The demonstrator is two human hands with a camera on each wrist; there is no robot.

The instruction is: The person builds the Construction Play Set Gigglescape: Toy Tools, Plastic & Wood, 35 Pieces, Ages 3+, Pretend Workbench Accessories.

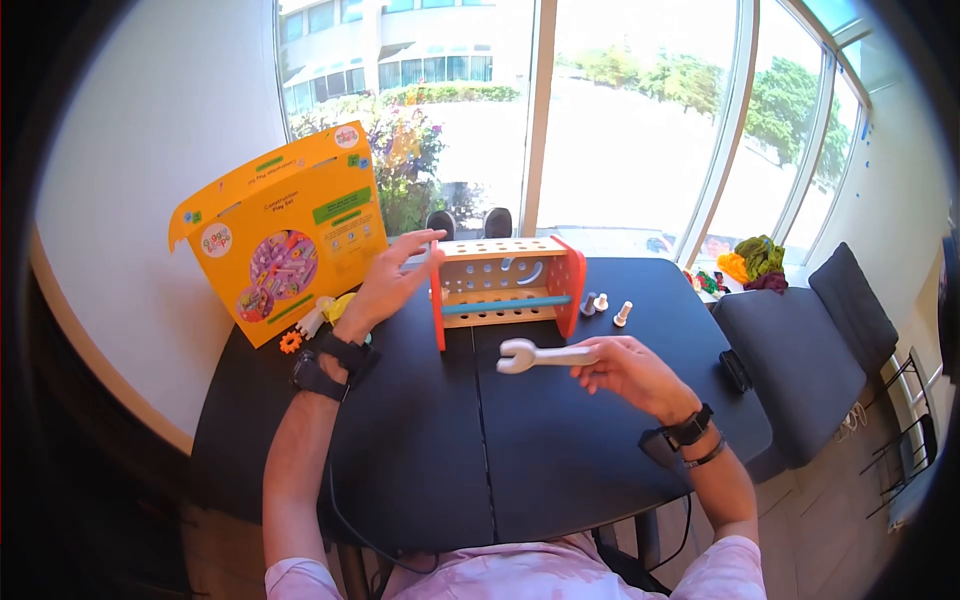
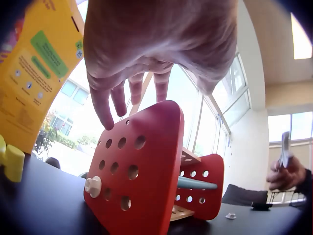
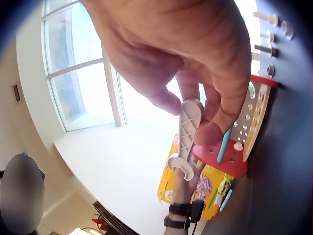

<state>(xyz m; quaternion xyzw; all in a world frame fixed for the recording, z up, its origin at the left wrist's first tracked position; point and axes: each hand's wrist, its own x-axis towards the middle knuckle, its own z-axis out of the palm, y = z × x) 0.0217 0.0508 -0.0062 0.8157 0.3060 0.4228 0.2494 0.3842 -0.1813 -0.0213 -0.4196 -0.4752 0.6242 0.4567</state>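
Note:
A toy workbench (image 1: 505, 290) with red end panels, pale perforated boards and a blue rod stands on the black table. My left hand (image 1: 392, 280) is at its left end, fingers stretched out; in the left wrist view they reach over the top of the red panel (image 2: 142, 161). A white bolt head (image 2: 93, 186) sticks out low on that panel. Between thumb and fingers, my right hand (image 1: 640, 375) holds a grey toy wrench (image 1: 540, 356) by its handle, above the table in front of the workbench. Its forked end points left in the head view.
A yellow play set box (image 1: 290, 230) stands behind at the left, with an orange gear (image 1: 290, 342) and yellow and white pieces by it. Several bolts (image 1: 622, 314) stand right of the workbench. A black object (image 1: 735, 371) lies near the table's right edge, by a grey seat (image 1: 800, 370).

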